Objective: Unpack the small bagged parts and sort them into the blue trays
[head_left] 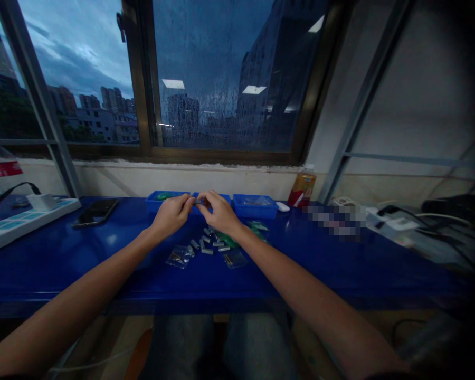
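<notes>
My left hand (171, 215) and my right hand (220, 213) meet above the blue table, fingertips pinched on a small dark grey metal piece (198, 201) held between them. Fingers cover most of that piece, so its exact kind does not show. Below the hands lie several short silvery metal pieces (207, 251), loosely scattered. A clear plastic bag (178, 257) with small brass-coloured parts lies to their left, and a second small bag (234, 259) to their right. Green plastic packets (228, 241) are partly hidden behind my right wrist.
Behind the hands stand a left blue bin (152, 206), a middle bin mostly hidden, and a right blue bin (255, 210). A phone (95, 212) and a power strip (31, 219) lie left. A drink bottle (302, 187) and cables (431, 227) are on the right.
</notes>
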### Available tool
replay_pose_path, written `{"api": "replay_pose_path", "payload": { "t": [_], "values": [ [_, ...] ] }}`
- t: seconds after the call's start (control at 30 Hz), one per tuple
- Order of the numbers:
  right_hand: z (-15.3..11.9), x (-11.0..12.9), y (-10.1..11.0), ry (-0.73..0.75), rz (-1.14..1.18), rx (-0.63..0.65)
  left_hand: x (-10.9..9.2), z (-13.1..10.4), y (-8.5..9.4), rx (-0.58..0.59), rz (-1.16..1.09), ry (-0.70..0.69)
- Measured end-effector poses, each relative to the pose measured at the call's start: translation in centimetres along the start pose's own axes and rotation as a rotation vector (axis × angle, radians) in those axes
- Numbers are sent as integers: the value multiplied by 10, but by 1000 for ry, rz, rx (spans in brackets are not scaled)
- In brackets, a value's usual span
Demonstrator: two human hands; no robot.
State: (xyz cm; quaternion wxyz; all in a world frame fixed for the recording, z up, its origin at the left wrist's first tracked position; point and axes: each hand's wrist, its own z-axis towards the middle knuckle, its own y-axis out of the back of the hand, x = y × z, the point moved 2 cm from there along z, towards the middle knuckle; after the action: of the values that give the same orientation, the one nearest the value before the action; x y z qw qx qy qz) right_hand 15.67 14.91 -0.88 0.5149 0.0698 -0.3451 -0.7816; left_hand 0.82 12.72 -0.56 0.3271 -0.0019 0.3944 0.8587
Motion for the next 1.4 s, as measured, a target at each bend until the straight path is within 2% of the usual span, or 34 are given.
{"api": "replay_pose_path", "payload": {
  "t": [0.13, 0.27, 0.4, 0.57, 0.77, 0.93, 1.13, 1.2, 1.3, 1.4],
  "values": [
    [1, 1, 3, 3, -28, -19, 0, 0, 0, -51, -80, 19],
    [3, -1, 4, -29, -33, -32, -1, -1, -2, -86, -176, -21],
    [3, -2, 2, -38, -26, -19, -1, -1, -3, -77, -137, -66],
    [0, -1, 1, -52, 29, -36, -3, -1, 1, -124, -56, -55],
    [1, 8, 6, 29, -21, -16, -5, 0, 4, -92, 30, -25],
    [3, -2, 10, -8, -111, -46, -1, 0, -1, 24, -74, 4],
    [4, -54, 18, -165, -289, -186, 3, -7, -25, 386, -82, -248],
    [4, -68, 20, -200, -320, -214, 3, -11, -30, 477, -88, -290],
    [2, -82, 22, -250, -363, -212, 5, -13, -34, 537, -80, -290],
    [-2, -87, 20, -307, -400, -165, 12, -12, -34, 542, -25, -246]
  ]
}}
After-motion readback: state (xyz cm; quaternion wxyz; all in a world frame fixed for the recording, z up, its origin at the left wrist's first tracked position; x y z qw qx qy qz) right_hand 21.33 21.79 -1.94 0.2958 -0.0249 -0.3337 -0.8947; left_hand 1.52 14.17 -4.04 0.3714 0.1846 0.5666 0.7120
